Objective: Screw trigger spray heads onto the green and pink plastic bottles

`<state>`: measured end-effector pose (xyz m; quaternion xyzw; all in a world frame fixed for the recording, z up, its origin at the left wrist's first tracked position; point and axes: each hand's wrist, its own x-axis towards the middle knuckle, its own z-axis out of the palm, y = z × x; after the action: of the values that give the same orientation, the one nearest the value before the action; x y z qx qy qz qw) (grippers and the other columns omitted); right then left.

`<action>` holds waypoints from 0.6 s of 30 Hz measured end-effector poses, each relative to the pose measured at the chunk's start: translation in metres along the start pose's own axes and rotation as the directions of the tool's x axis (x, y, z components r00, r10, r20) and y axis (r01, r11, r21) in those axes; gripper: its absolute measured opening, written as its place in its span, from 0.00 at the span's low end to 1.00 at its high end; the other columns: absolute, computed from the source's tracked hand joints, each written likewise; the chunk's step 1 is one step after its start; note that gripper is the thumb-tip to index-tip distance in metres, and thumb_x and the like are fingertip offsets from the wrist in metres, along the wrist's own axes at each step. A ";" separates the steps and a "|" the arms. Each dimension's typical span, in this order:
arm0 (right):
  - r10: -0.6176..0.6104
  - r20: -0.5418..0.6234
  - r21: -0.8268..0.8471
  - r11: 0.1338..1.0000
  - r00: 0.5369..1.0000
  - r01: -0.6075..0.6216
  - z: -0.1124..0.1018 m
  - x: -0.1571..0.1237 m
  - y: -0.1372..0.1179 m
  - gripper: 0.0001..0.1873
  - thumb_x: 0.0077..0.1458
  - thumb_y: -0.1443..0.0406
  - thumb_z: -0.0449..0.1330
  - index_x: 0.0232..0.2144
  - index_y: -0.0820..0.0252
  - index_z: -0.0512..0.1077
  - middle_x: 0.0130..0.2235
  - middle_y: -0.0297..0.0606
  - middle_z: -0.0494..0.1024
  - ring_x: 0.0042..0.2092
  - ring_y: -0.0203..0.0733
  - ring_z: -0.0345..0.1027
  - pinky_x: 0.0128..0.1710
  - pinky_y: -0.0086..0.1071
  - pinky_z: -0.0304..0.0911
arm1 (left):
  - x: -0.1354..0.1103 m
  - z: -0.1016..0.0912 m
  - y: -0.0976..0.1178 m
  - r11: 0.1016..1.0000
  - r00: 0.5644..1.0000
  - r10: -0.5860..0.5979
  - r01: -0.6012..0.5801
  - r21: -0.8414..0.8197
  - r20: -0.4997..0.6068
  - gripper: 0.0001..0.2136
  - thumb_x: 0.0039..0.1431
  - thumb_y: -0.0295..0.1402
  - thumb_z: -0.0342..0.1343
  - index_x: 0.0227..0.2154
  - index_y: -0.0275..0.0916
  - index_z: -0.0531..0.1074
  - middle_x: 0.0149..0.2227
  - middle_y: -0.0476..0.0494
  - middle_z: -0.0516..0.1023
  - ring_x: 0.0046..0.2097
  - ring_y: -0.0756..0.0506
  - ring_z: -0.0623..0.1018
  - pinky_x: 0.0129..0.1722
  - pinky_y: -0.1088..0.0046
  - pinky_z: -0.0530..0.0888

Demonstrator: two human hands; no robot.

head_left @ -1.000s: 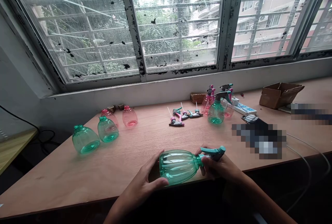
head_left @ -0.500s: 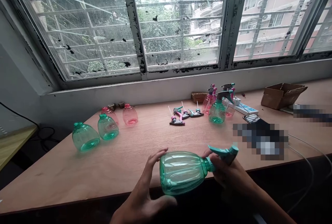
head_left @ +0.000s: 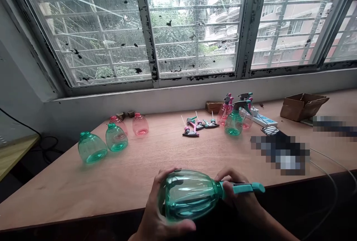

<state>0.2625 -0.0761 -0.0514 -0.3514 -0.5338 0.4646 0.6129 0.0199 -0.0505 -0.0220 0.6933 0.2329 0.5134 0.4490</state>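
Note:
A green see-through spray bottle [head_left: 192,192] lies sideways in the air over the table's front edge, its base to the left. My left hand [head_left: 158,205] is wrapped round the base, thumb below and fingers over the top. At the neck, my right hand [head_left: 237,185] is closed on the spray head, with its fingers around the collar. The teal trigger [head_left: 248,188] sticks out to the right past these fingers. Part of the spray head is hidden by the right hand.
Two green bottles [head_left: 92,148] and two pink bottles [head_left: 140,125] without heads stand at the left. Loose spray heads [head_left: 191,132] lie mid-table. Assembled spray bottles [head_left: 233,124], a power strip [head_left: 264,119], a blurred dark object [head_left: 284,148] and a cardboard box [head_left: 302,107] are farther right.
My left hand has closed from a spread grip onto the bottle's base. The spray head has turned in my right hand, and the bottle sits slightly lower and further left.

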 end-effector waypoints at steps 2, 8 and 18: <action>0.086 0.003 0.104 0.991 0.996 -0.086 0.003 0.003 0.002 0.20 0.57 0.47 0.63 0.32 0.58 0.72 0.18 0.23 0.62 0.16 0.26 0.49 0.15 0.20 0.45 | 0.000 -0.002 -0.005 0.982 0.991 0.134 -0.132 0.133 -0.004 0.43 0.38 0.50 0.74 0.58 0.49 0.63 0.55 0.39 0.68 0.55 0.34 0.73 0.55 0.55 0.74; 0.246 -0.023 0.228 0.945 0.969 -0.234 0.015 0.005 -0.009 0.21 0.58 0.46 0.62 0.33 0.58 0.70 0.15 0.18 0.52 0.15 0.27 0.43 0.13 0.20 0.50 | 0.002 -0.008 -0.006 0.910 0.963 0.265 -0.264 0.320 0.042 0.44 0.43 0.48 0.73 0.61 0.47 0.59 0.57 0.36 0.66 0.59 0.33 0.70 0.59 0.51 0.71; 0.178 -0.303 0.207 0.971 0.936 -0.117 -0.004 0.014 -0.017 0.24 0.41 0.49 0.75 0.27 0.62 0.74 0.19 0.25 0.63 0.18 0.30 0.54 0.14 0.25 0.58 | 0.015 -0.013 -0.010 0.831 0.978 0.092 -0.179 0.526 0.187 0.47 0.47 0.43 0.72 0.66 0.53 0.51 0.68 0.33 0.58 0.68 0.27 0.59 0.63 0.38 0.60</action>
<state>0.2699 -0.0684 -0.0317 -0.4025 -0.3540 0.4940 0.6846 0.0150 -0.0288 -0.0217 0.8436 0.2829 0.4028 0.2145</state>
